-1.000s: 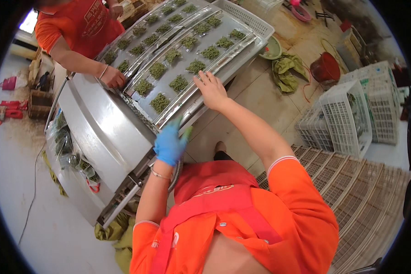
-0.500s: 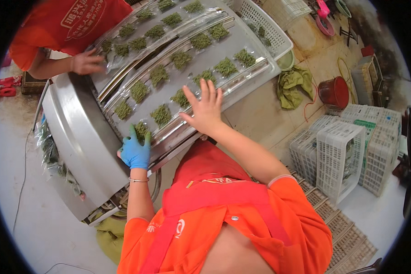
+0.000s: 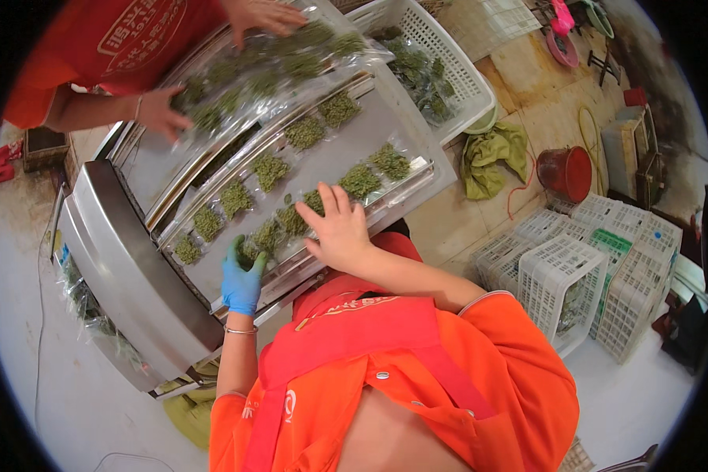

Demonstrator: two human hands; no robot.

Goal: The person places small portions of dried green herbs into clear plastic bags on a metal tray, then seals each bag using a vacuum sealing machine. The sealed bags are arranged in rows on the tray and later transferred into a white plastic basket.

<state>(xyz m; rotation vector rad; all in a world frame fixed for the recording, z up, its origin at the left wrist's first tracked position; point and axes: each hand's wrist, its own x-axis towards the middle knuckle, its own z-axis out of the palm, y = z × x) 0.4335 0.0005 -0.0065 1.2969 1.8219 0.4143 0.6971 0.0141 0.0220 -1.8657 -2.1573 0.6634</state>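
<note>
My left hand (image 3: 241,279), in a blue glove with greenish fingertips, has its fingers apart at the near left end of a row of plastic-bagged green leafy clumps (image 3: 265,237). My bare right hand (image 3: 337,228) is spread over the middle of that row, fingertips on or just above the packs. They lie on a flat grey plate (image 3: 403,134) with metal strips along it, part of a steel machine with a curved lid (image 3: 124,259). A second row of packs (image 3: 269,170) lies behind.
A co-worker's hands (image 3: 163,112) hold plastic-wrapped packs across the machine. A white basket (image 3: 464,63) of bagged greens adjoins the far right end. At right are a red bucket (image 3: 566,173), a green cloth (image 3: 492,157) and stacked white crates (image 3: 629,275). A curved lid edge borders the left.
My right hand has moved down and left along the near row, and my left hand has reached that row's end. The co-worker's packs have lifted and shifted rightward, baring the far plate's left part.
</note>
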